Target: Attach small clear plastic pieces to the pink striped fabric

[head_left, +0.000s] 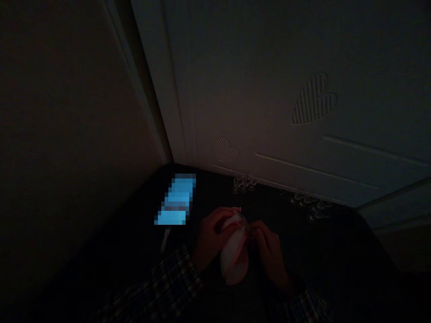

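Observation:
In dim light, a soft-looking white and pink piece [235,258], perhaps cloth, hangs between my hands over the dark tabletop. My left hand [212,235] is closed around its upper part, fingers bent over it. On its right side, my right hand [267,244] has its fingertips pinched together at the top of the piece. Something small and shiny [247,228] shows at those fingertips, too dark to name. Plaid sleeves cover both wrists.
A lit phone [177,199], its screen blurred out, lies left of my hands with a white cable [164,240] below it. Small clear round pieces form two clusters, one behind [244,183] and one at right [310,206]. A pale panel [269,112] with raised hearts stands behind.

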The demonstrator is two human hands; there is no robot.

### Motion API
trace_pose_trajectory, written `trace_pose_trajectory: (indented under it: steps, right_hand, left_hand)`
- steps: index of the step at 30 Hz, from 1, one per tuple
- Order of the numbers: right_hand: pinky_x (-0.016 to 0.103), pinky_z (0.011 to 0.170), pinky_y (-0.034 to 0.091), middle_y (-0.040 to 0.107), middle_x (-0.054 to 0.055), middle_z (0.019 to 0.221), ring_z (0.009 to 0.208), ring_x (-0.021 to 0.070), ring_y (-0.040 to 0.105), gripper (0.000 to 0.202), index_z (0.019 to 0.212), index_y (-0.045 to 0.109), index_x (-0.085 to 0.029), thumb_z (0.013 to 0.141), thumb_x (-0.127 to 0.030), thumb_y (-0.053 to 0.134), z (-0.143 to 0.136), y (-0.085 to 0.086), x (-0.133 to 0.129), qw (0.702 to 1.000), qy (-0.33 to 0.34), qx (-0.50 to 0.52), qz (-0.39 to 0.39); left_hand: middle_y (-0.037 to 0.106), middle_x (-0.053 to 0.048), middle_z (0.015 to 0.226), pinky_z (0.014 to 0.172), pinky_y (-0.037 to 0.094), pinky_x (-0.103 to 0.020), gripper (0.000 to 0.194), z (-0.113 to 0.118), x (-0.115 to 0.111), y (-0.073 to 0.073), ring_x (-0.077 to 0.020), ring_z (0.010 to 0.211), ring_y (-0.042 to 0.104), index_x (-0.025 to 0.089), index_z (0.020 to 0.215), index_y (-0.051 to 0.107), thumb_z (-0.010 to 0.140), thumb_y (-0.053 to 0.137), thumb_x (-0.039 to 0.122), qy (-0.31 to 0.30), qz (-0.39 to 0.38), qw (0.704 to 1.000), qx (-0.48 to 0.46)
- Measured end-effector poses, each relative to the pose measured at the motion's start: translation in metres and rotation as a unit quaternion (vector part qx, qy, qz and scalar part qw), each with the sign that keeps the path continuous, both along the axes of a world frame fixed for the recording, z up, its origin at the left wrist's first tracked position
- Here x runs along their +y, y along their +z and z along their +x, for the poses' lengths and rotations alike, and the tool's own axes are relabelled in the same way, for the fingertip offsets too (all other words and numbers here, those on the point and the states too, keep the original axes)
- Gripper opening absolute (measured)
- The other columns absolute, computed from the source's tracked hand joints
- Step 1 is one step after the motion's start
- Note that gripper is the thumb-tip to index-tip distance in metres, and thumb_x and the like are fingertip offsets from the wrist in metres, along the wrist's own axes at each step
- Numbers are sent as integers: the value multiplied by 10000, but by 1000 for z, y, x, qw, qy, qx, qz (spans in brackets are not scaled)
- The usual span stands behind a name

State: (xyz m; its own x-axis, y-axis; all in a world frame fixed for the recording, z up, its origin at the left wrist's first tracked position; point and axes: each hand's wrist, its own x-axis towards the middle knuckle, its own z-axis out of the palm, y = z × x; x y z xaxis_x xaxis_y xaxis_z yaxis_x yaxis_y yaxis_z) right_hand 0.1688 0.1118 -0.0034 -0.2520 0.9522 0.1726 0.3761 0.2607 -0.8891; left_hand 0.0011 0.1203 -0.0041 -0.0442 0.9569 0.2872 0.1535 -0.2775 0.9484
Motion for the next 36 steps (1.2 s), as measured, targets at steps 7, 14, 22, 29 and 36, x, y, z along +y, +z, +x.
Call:
trace_pose_trajectory:
  steps: [7,14,22,29,36]
  right_hand:
    - [202,517,372,539,-38,628,548,97,512,211,1001,517,-201,919,-306,353,0,2,-3,1000,-19,12,4]
    - [215,600,451,628,10,873,730,136,593,345,1139,423,-225,826,-294,550,-3,2,-2,997,-70,-1,21]
    - [217,641,454,644,18,878,759,133,602,206,1045,499,-205,857,-291,495,-1,4,0,997,-75,-5,21]
    - [207,557,384,580,-20,683,606,107,541,172,842,538,-184,890,-306,426,-1,7,0,998,-55,-31,11]
    - [215,546,359,543,-19,650,592,110,522,218,793,526,-181,907,-306,389,0,4,1,998,-46,-33,17]
  left_hand:
    - [639,-61,957,792,474,-300,118,0,-1,2,-181,903,594,160,826,624,710,620,140,6,-16,1000,-24]
    - [636,-49,934,788,474,-287,120,-2,2,0,-171,884,596,165,838,618,721,606,144,26,-27,999,-40]
    - [647,-30,906,774,475,-274,139,-2,1,0,-166,864,602,179,842,625,711,612,134,26,-29,999,-25]
    - [651,-40,952,779,481,-285,165,-2,-1,-1,-175,894,601,185,895,626,745,576,140,12,-32,999,-19]
    - [640,-51,962,827,468,-318,136,-3,1,-2,-182,919,592,186,862,657,780,555,150,2,17,1000,-5]
